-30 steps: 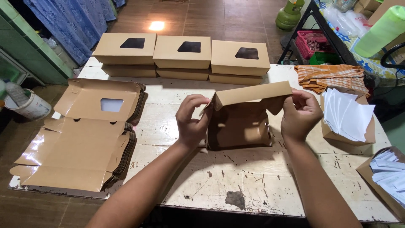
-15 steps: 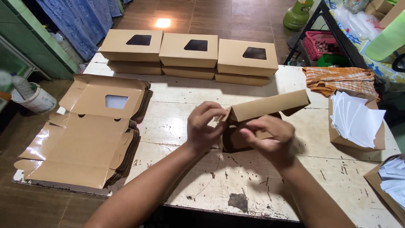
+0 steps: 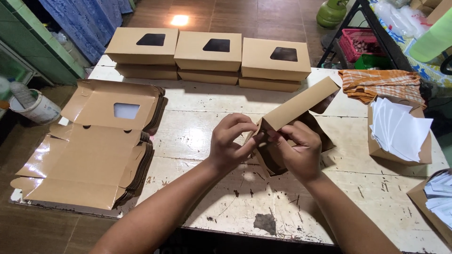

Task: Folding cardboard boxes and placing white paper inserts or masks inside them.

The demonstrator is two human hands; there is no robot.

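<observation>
A small home packing workshop: a worn white bench [image 3: 197, 141] carries flat cardboard blanks [image 3: 89, 155], folded window boxes [image 3: 209, 54] and paper liners [image 3: 398, 129].

Worn white table [image 3: 301, 211], brown tiled floor [image 3: 245, 14], green wall [image 3: 28, 47], blue curtain [image 3: 80, 23]

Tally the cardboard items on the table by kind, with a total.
Assembled window boxes, top layer: 3; lower layer partly hidden
Box being folded in left hand and right hand: 1
Flat box blank stacks: 1
Open boxes of white paper: 2
Total: 7
</observation>
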